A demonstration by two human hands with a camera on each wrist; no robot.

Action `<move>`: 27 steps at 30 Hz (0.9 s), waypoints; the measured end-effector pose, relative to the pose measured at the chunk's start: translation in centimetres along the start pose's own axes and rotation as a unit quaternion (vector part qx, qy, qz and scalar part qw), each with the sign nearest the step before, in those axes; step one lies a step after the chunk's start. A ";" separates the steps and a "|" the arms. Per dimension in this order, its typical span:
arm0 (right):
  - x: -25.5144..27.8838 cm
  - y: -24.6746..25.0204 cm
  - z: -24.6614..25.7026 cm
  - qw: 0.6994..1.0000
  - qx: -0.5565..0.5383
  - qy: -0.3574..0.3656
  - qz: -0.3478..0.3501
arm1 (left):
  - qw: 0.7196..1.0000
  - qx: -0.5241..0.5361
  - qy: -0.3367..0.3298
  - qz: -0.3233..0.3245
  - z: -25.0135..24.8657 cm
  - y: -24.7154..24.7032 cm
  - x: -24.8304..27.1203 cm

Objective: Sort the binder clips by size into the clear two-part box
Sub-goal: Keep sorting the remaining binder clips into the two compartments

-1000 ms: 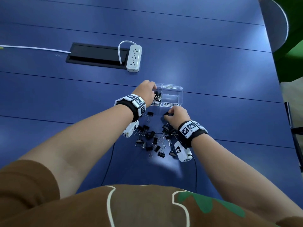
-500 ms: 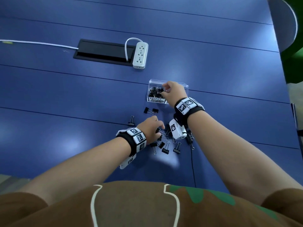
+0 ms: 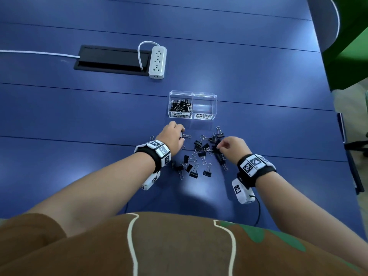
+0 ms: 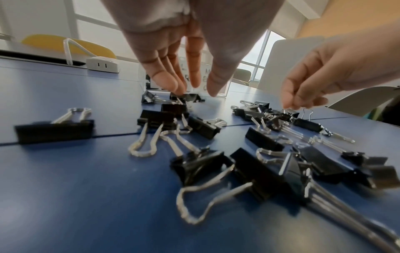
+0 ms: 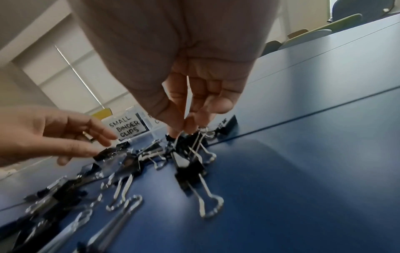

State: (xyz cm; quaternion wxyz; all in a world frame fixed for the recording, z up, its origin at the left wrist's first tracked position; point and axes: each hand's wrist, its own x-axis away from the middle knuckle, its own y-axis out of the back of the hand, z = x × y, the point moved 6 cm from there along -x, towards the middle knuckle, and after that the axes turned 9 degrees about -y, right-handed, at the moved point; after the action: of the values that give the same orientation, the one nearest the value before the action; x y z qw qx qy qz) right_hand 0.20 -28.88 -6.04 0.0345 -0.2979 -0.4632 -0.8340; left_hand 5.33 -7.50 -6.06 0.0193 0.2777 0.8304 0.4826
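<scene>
Nearest to the camera, a brown garment [image 3: 139, 246] and two bare forearms with marker wristbands [image 3: 157, 151] are seen. Just beyond the wrists, a pile of black binder clips [image 3: 196, 156] is scattered on the blue table [image 3: 79, 116], between the two hands.

The right hand [image 3: 232, 148] is held at the right edge of the pile. In the right wrist view its thumb and fingertips [image 5: 188, 123] are pressed together around the wire handle of a clip [image 5: 199, 137], which is pinched from above; the body of this clip is still among the other clips.

The left hand [image 3: 172, 136] is placed at the far left side of the pile. In the left wrist view its fingers [image 4: 166, 80] are stretched downward and slightly spread, with the thumb apart, and their tips touch a black clip [image 4: 184, 97] on the table. This clip is not clearly gripped.

Further away, near the pile but apart from it, the clear two-part box [image 3: 192, 105] stands. Its left compartment, labelled SMALL BINDER CLIPS [image 3: 180, 114], holds a heap of small clips [image 3: 180, 105]. In the right compartment, labelled MEDIUM BINDER CLIPS [image 3: 203, 116], no clips can be made out.

Farthest, a white power strip [image 3: 157, 62] lies beside a black cable hatch [image 3: 111, 58].
</scene>
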 end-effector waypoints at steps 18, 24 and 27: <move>0.7 0.9 -6.0 0.994 -0.091 -0.044 -0.042 | 0.994 -0.064 -0.076 0.038 -2.6 -2.7 0.5; 0.1 1.2 -5.1 0.990 -0.104 -0.045 -0.078 | 0.993 -0.055 -0.102 0.007 -4.2 -2.8 0.2; -0.6 1.1 -4.4 0.990 -0.106 -0.052 -0.080 | 0.988 -0.052 -0.142 0.022 -5.8 -3.8 -0.1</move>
State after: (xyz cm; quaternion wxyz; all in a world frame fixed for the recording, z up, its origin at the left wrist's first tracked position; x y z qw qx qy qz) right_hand -1.00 -33.09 -7.27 -0.0879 -0.3048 -0.3955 -0.8619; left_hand 1.95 -13.56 -6.11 0.1408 0.3596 0.7867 0.4816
